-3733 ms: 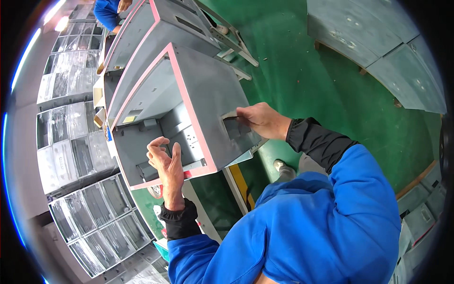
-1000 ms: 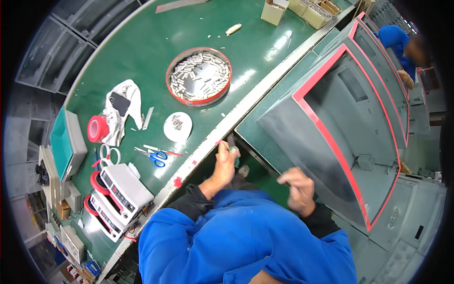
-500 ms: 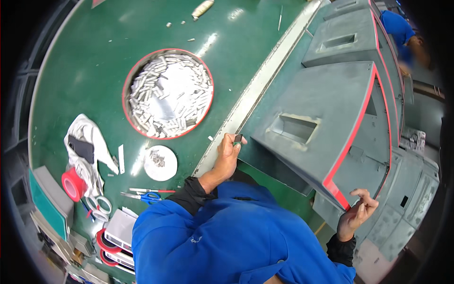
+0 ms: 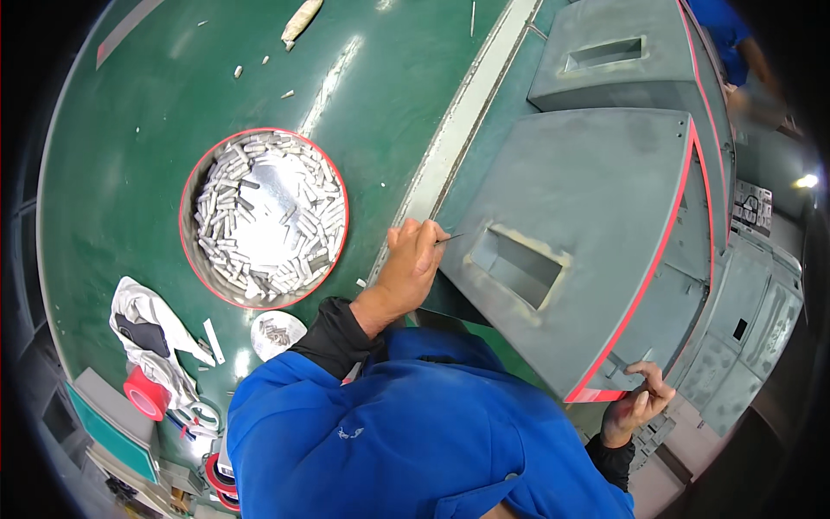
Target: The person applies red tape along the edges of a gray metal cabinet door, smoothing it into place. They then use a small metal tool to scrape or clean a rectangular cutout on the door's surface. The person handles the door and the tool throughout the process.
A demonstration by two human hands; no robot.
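The right hand point(image 4: 638, 403) grips the lower corner of the grey casing point(image 4: 596, 216), fingers curled round its red edge. The left hand point(image 4: 413, 264) pinches a thin tool point(image 4: 450, 238), its tip at the casing's side near the rectangular recess point(image 4: 517, 266). Beyond, left, a red-rimmed tray point(image 4: 264, 218) of small metal pieces sits on the green table point(image 4: 130, 130)

A round red-rimmed tray point(image 4: 186, 259) of small metal pieces sits beside a white rag point(image 4: 143, 316).
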